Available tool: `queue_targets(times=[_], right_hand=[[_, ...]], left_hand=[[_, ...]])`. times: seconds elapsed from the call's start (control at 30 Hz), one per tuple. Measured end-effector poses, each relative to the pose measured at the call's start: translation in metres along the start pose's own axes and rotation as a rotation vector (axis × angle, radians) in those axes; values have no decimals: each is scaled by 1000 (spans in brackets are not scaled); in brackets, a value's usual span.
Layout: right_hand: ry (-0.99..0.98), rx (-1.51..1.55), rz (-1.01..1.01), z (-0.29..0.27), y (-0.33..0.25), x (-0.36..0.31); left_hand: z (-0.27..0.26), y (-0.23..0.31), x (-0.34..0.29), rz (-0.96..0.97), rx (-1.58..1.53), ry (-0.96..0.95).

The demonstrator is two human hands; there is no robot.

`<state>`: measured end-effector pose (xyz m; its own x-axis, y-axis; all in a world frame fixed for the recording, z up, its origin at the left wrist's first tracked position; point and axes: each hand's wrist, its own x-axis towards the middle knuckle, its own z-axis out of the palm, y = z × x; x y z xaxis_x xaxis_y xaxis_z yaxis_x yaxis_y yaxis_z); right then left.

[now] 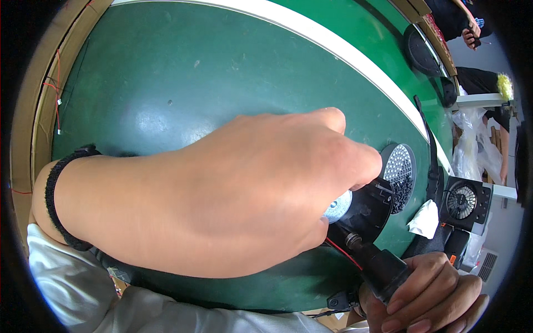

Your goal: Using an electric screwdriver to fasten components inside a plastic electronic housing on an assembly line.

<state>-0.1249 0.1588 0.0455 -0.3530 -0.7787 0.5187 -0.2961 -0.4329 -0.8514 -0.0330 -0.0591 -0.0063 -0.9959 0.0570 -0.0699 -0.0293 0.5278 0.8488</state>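
My left hand (288, 172) reaches across from the left, a black band round its wrist, with its fingers closed at a black round plastic housing (372, 213). Under the fingers shows part of a silvery disc (340, 207); the hand hides the rest. A black electric screwdriver (383, 272) is in the grip of my right hand (436, 297) at the lower right. Its metal nose points at the housing, close to the disc; whether the bit touches a screw I cannot tell. A red wire (344, 252) runs beside the screwdriver. Just beyond the housing stands a grey dish (411, 161) of small dark screws (401, 191).
The green table (222, 72) has a white far edge. Cardboard (33, 139) with loose red wires (58, 105) borders its left. At right are a crumpled white tissue (425, 219), a black strap (430, 139) and a black square fan (462, 201). Another person's hand (472, 39) shows at upper right.
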Motion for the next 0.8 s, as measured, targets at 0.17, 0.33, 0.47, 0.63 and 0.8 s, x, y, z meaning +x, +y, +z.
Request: queue_targets(times=[0.17,0.33,0.47,0.63,0.8], right_hand=[[-9,-16,-11,0,1,0],[-10,-44,-14,0,1,1],[-31,-39,-8,0,1,2],[-52,-22,29,0,2,5],[-68,-14,30,-2,3,4]], left_hand=[[2,0,-2,13,-6,49],[4,1,-1,5,-25,49],[4,2,-1,6,-14,45],[3,-2,0,60,-42,32],[1,0,2,37,-7,15]])
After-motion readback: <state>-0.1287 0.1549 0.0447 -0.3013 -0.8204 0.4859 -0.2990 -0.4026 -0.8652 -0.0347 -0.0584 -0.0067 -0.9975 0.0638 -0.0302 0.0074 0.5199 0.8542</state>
